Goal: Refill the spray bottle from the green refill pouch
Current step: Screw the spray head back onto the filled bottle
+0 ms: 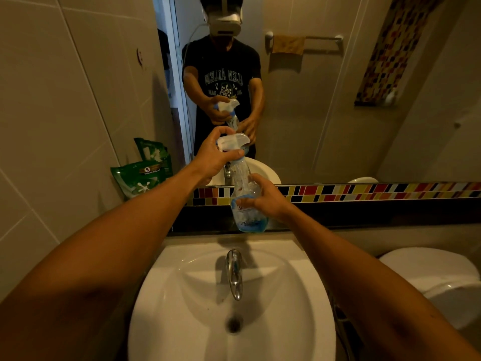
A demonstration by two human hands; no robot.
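Note:
A clear spray bottle [243, 201] with a little blue liquid at its bottom is held upright above the back of the sink, in front of the mirror. My right hand [268, 199] grips its body. My left hand [217, 156] is closed around its white trigger head [234, 142] at the top. The green refill pouch [140, 175] leans in the corner on the ledge to the left, against the tiled wall, apart from both hands.
A white sink [231, 303] with a chrome tap [234, 272] lies below the bottle. A white toilet lid [432, 274] is at the right. The mirror [312, 100] behind reflects the person, a towel rail and a mosaic tile strip.

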